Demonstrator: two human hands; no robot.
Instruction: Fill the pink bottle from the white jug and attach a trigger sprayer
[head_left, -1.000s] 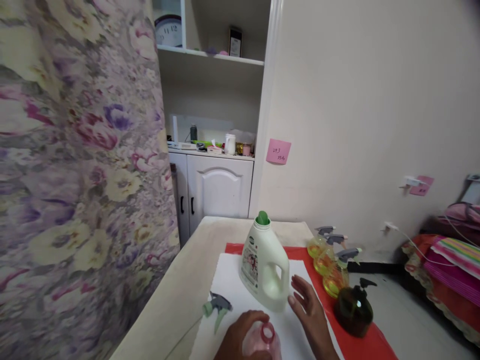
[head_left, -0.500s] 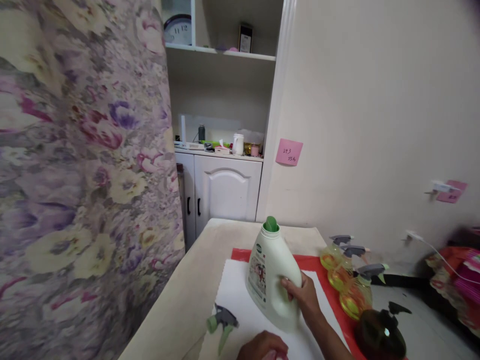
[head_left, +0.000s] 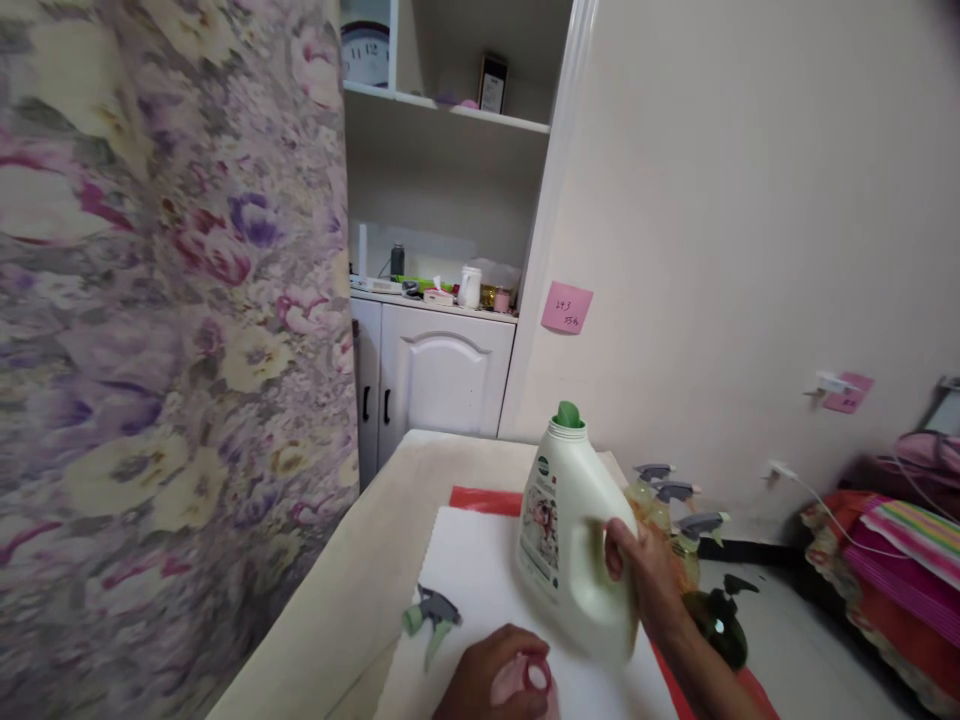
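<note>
A pale green detergent jug [head_left: 566, 530] with a green pouring spout [head_left: 568, 414] and no cap on its neck is in my right hand [head_left: 646, 575], whose fingers wrap round the handle. It stands nearly upright over a white sheet [head_left: 457, 540]. At the bottom edge, my left hand [head_left: 487, 675] is closed round the neck of a pink bottle [head_left: 536, 676]. The bottle's round mouth is uncovered, and its lower part is out of view. To the left of that hand, a grey and green trigger spray head [head_left: 433, 615] lies loose on the sheet.
Several spray bottles [head_left: 686, 545] with yellowish contents line the right side, partly behind my right arm. A dark green pump bottle [head_left: 720, 620] stands nearer. Red material [head_left: 487, 500] lies under the sheet on the cream-covered table [head_left: 352, 540]. A floral curtain [head_left: 180, 350] hangs left.
My right hand has brought the jug up and to the right. More of my left hand and the pink bottle's mouth now show. The view has shifted slightly to the right.
</note>
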